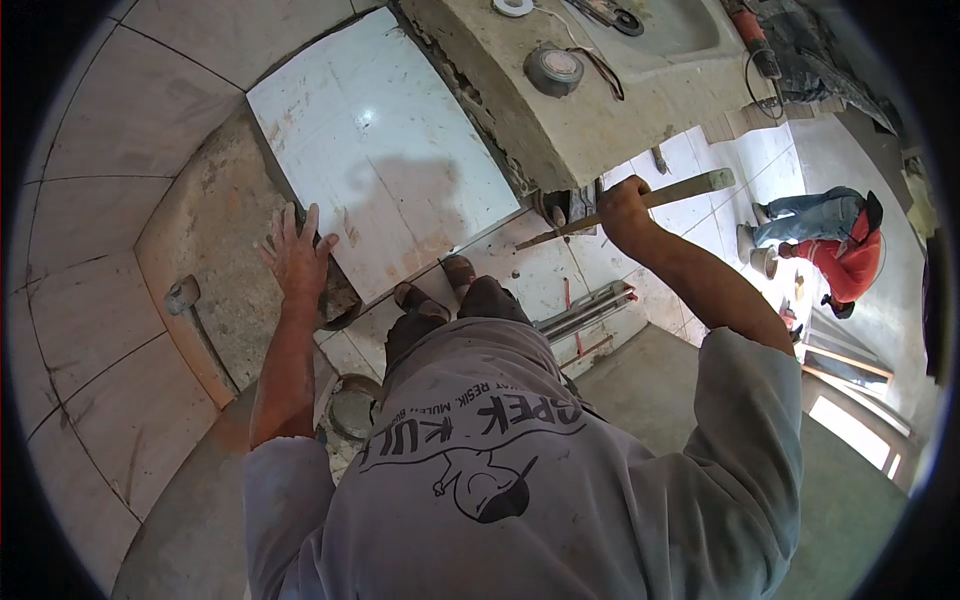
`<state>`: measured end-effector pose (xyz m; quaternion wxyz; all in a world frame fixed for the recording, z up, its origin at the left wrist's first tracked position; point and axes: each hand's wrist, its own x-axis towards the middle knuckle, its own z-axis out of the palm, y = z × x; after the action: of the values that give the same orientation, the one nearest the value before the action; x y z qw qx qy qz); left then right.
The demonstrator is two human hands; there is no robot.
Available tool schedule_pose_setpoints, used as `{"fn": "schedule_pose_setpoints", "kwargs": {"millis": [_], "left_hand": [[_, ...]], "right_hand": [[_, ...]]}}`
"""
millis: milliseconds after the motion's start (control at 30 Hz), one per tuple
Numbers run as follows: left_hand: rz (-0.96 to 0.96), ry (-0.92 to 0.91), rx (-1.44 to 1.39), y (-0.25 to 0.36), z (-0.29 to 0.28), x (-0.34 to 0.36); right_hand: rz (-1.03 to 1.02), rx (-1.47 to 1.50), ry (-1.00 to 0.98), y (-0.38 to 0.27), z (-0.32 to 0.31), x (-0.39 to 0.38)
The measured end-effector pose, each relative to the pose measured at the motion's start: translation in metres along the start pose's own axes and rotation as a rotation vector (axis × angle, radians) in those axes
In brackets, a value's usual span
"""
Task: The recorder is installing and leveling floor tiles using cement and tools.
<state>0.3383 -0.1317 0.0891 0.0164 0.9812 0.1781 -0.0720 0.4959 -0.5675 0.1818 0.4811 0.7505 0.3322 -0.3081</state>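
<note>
My left hand [297, 256] lies flat with fingers spread on the lower left edge of a large glossy white tile [385, 150] set against the wall. Bare grey mortar [215, 240] shows beside the tile, to its left. My right hand [622, 210] is closed around a long straight wooden bar [640, 205] that runs from the tile's lower right corner out to the right. My feet in sandals [435, 290] stand on the floor tiles below.
A concrete counter [580, 110] with tape rolls and cables juts out at top centre. A rubber mallet [185, 300] rests on the mortar at left. A metal straightedge [585, 310] lies on the floor. A person in a red shirt [835, 245] crouches at right. A bucket [352, 405] stands by my legs.
</note>
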Motion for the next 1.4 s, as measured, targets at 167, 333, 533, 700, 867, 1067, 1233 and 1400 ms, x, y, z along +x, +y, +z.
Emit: {"fn": "schedule_pose_setpoints", "kwargs": {"millis": [167,333,533,700,867,1067,1233,1400], "left_hand": [[-0.034,-0.035,0.021,0.006,-0.007,0.0],[-0.045,-0.04,0.023,0.005,-0.005,0.001],[-0.062,-0.047,-0.005,0.003,-0.004,0.0],[-0.087,-0.058,-0.032,0.002,-0.006,-0.002],[-0.11,-0.062,-0.059,0.007,-0.01,0.0],[-0.1,-0.036,-0.03,0.006,-0.008,-0.004],[-0.061,0.002,-0.051,0.004,-0.001,-0.004],[-0.082,-0.001,-0.079,0.006,-0.006,-0.001]], "right_hand": [[-0.036,0.032,0.037,-0.014,0.007,0.02],[-0.05,0.03,-0.046,-0.014,-0.001,0.044],[-0.038,0.078,0.412,-0.026,0.03,0.064],[-0.179,0.21,0.408,-0.023,-0.002,0.039],[-0.125,0.122,0.739,-0.032,0.028,0.049],[-0.264,0.336,0.557,-0.023,0.01,0.037],[-0.447,0.587,0.331,-0.034,-0.026,-0.002],[-0.687,1.144,0.594,0.038,-0.131,-0.081]]}}
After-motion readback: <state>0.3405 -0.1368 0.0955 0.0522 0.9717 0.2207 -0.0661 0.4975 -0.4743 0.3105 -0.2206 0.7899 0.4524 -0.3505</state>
